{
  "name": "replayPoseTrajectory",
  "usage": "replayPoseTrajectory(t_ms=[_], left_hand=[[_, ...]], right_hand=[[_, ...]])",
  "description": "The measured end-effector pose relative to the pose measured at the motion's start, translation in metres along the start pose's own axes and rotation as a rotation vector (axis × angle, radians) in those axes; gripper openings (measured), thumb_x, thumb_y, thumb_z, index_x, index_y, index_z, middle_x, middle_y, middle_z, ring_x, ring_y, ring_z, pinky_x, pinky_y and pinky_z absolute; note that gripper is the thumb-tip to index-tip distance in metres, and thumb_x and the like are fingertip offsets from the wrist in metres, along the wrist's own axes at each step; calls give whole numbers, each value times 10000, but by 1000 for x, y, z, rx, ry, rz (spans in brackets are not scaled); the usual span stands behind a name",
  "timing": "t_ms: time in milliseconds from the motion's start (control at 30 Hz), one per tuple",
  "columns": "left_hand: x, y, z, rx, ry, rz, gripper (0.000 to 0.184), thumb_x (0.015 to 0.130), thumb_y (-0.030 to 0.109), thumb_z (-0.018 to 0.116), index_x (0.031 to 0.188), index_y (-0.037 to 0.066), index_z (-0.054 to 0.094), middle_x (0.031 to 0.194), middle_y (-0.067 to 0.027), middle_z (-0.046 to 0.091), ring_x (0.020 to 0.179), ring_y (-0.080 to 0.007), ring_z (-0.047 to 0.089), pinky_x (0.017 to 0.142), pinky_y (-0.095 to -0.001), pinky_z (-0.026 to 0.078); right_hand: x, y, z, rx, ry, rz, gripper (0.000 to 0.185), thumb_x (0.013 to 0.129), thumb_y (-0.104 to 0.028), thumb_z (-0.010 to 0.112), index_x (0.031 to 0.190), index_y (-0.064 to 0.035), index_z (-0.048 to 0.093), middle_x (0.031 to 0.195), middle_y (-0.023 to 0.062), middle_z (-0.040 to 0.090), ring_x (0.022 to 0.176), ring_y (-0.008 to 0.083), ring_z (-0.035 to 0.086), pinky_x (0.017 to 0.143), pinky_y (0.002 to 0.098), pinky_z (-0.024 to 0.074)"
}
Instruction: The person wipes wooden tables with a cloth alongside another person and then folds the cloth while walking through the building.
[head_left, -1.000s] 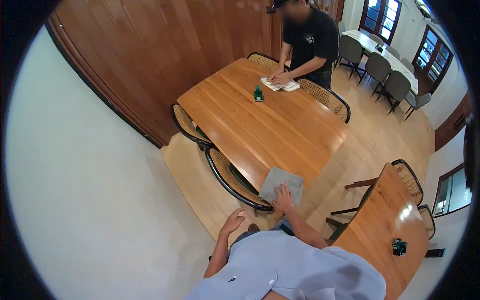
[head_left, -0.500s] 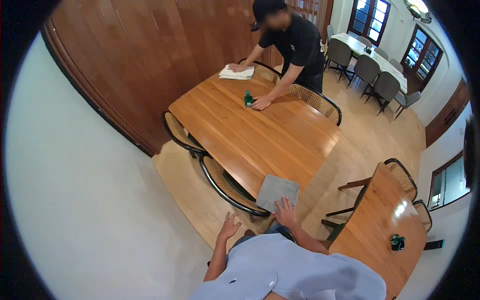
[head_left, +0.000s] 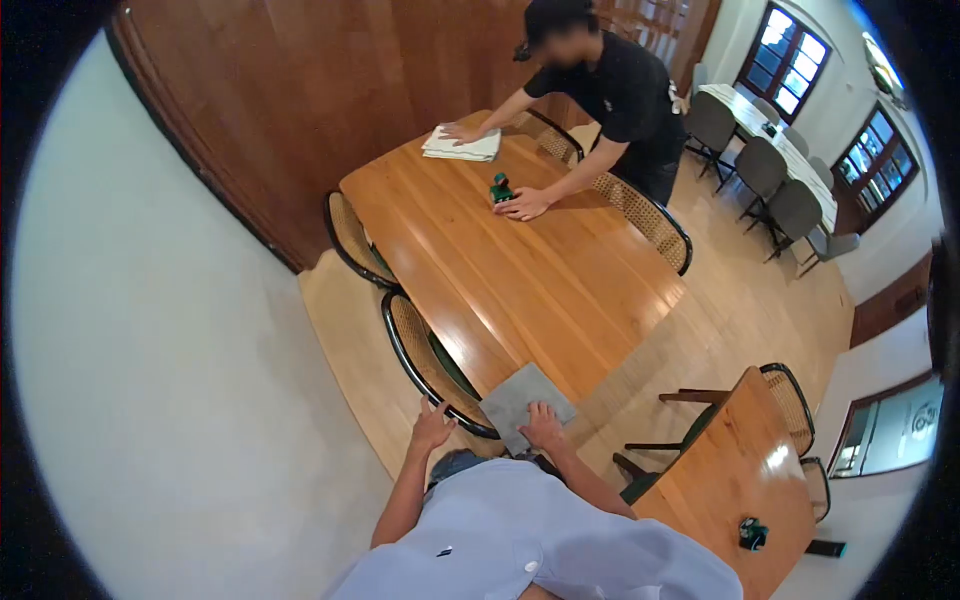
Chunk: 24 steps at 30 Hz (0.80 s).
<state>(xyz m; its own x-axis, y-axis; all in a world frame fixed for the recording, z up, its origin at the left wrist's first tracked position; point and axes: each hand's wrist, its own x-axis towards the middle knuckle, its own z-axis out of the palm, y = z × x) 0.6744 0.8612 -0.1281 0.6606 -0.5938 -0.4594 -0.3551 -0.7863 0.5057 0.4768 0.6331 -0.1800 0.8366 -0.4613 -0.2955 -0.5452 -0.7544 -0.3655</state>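
My right hand [head_left: 543, 427] lies with fingers spread on a grey cloth [head_left: 522, 402], which rests at the near corner of the wooden table [head_left: 520, 270]. Beside the black-rimmed backrest of the nearest cane chair [head_left: 415, 345], my left hand [head_left: 432, 425] has its fingers apart and holds nothing. Across the table, a person in a black shirt [head_left: 640, 95] presses one hand on a folded white cloth [head_left: 462, 143]. That person's other hand is at a small green object [head_left: 501, 188] on the tabletop.
Another cane chair [head_left: 350, 235] stands at the table's left side. A second wooden table [head_left: 725, 455] at the lower right holds a dark green item [head_left: 753, 533]. Grey chairs surround a white table [head_left: 790, 150] farther back. A white wall [head_left: 170, 350] runs along the left.
The co-worker's white cloth has moved toward the far left corner, and their other hand has reached the green object. My left hand has moved to the chair's backrest. The view has shifted.
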Motion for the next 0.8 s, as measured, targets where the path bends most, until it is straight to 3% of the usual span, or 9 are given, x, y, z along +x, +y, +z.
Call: replayPoseTrajectory(t_ms=[267, 333, 400, 533, 633, 700, 800], left_hand=[[-7, -10, 15, -21, -15, -28, 557, 890, 405, 647, 1390, 182, 543, 1547, -277, 254, 1129, -494, 592, 991, -503, 496], [21, -7, -6, 10, 10, -18, 539, 895, 415, 639, 1373, 179, 562, 1541, -283, 262, 1113, -492, 601, 978, -499, 506], [17, 10, -22, 109, -42, -4, 501, 910, 419, 617, 1340, 162, 593, 1494, -286, 352, 1109, -471, 610, 955, -489, 517], [45, 14, -33, 192, -251, 98, 459, 933, 409, 591, 1297, 130, 624, 1362, -266, 521, 1106, -438, 621, 939, -479, 521], [81, 1, -29, 88, -333, 238, 424, 936, 376, 587, 1251, 99, 644, 1215, -239, 624, 1070, -416, 637, 921, -481, 521], [99, -14, -22, -174, -312, 382, 377, 926, 322, 594, 1188, 62, 670, 1030, -206, 705, 1001, -394, 663, 890, -492, 522], [126, 1, -42, -122, -447, 554, 400, 966, 329, 566, 1227, 31, 627, 1088, -204, 696, 987, -404, 662, 860, -478, 522]], right_hand=[[32, 20, 29, 1, -36, -66, 663, 785, -444, 778, 1238, -48, 500, 1239, 218, 535, 1158, 394, 548, 957, 489, 483], [35, 3, 1, -38, -137, 33, 745, 767, -460, 796, 1274, -28, 465, 1242, 224, 556, 1169, 396, 557, 950, 477, 503], [40, -9, -9, -42, -201, 97, 786, 757, -468, 805, 1292, -17, 448, 1243, 227, 567, 1174, 397, 562, 947, 471, 513], [62, -9, -14, -105, -383, 184, 741, 744, -469, 816, 1272, -25, 545, 1219, 199, 634, 1143, 360, 617, 904, 482, 543], [89, -4, 13, -259, -414, 110, 473, 660, -459, 854, 921, -78, 752, 865, 108, 735, 847, 285, 724, 804, 428, 569], [94, -13, 20, -262, -389, 193, 413, 651, -443, 862, 852, -97, 760, 814, 95, 733, 796, 267, 724, 760, 417, 569], [149, -29, 3, -301, -267, 314, 306, 633, -410, 878, 714, -134, 776, 713, 68, 728, 696, 230, 723, 670, 394, 569]])
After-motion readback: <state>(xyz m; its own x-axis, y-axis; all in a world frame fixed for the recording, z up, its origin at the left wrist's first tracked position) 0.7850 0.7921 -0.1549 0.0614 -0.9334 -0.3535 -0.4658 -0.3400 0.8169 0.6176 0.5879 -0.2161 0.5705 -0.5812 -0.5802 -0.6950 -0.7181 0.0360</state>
